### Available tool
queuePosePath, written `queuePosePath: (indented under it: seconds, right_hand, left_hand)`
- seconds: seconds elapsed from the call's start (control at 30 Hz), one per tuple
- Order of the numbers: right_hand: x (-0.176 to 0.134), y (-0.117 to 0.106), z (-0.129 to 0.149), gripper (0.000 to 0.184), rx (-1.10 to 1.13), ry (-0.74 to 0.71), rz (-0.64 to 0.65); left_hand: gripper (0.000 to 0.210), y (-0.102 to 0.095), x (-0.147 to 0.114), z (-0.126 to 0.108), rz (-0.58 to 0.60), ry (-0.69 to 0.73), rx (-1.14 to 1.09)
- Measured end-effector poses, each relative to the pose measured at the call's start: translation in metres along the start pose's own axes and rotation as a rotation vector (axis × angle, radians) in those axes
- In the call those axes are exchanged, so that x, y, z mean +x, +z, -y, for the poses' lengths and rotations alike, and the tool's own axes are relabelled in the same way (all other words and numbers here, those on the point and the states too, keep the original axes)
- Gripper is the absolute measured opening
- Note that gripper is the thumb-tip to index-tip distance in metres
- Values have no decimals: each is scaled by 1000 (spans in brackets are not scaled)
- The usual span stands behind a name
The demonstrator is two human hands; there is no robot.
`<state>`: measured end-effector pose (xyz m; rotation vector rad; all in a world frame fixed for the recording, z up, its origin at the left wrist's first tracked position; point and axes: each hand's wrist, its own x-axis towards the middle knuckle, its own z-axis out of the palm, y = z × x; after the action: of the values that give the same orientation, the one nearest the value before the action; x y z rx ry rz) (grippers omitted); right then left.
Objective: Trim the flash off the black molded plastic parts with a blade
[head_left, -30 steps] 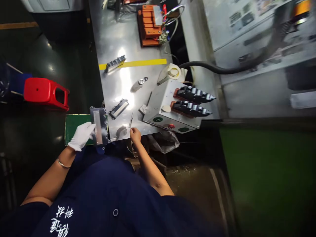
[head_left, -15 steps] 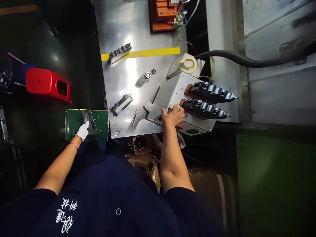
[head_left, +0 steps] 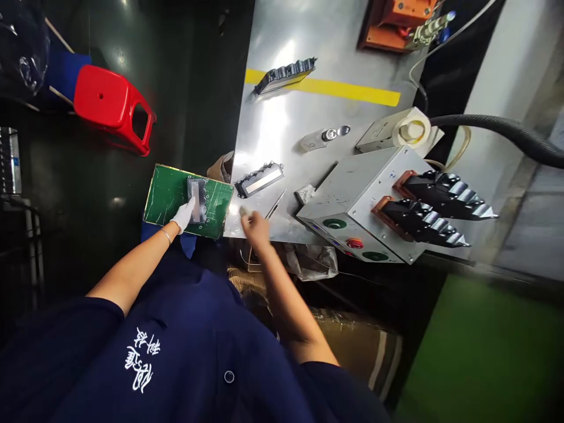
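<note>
My left hand, in a white glove, grips the edge of a dark ribbed part with a grey flat face. That part lies on or just over a green board. My right hand is bare and blurred, fingers closed, with a small pale thing at the fingertips that I cannot make out. It is over the metal table's front edge, right of the board. Close by on the table are tweezers and a similar black part with a pale strip.
Another black part sits across yellow tape. A small bottle stands mid-table. To the right is a grey machine box with a red button and black ribbed pieces. A red stool is at left.
My right hand has left the machine box and moved left toward the green board. My left hand still holds the dark part. The whole view has shifted and turned.
</note>
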<state>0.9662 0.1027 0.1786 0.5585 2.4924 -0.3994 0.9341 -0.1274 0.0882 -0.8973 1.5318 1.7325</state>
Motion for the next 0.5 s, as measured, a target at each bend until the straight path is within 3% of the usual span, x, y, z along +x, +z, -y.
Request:
queuePosePath:
  seconds: [0.1,0.2,0.4,0.5]
  right_hand:
    - [-23,52,72,20,-37,-112,131]
    - [-22,76,108,27,-82,-114,154]
    - [-33,79,113,26,-175,-74,192]
    - [-17,69,124,27,-200,-72,195]
  left_hand:
    - [57,-1,9,9,-7,1,37]
    - [50,-1,17,13,-16,14,62]
    - [47,5,19,16,1,-4,60]
    - [46,7,19,19,10,-35,43]
